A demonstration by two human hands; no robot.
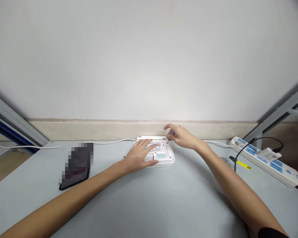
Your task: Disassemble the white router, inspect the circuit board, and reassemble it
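A white router (167, 160) lies underside up at the table's back edge, its vents and printed labels facing me. My left hand (139, 155) rests flat across its left half, fingers spread and covering part of the labels. At the router's back right corner, my right hand (181, 136) is bent with thumb and fingers curled together. A small purplish object (171, 132) shows between those fingers; its kind is too small to make out. Whether the fingertips touch the router I cannot tell.
A dark phone-like slab (76, 165), partly pixelated, lies at left. On the right sits a white power strip (265, 162) with a white adapter (268, 154) and a black cable (238, 152) bearing a yellow tag. White cables (109, 142) run along the wall.
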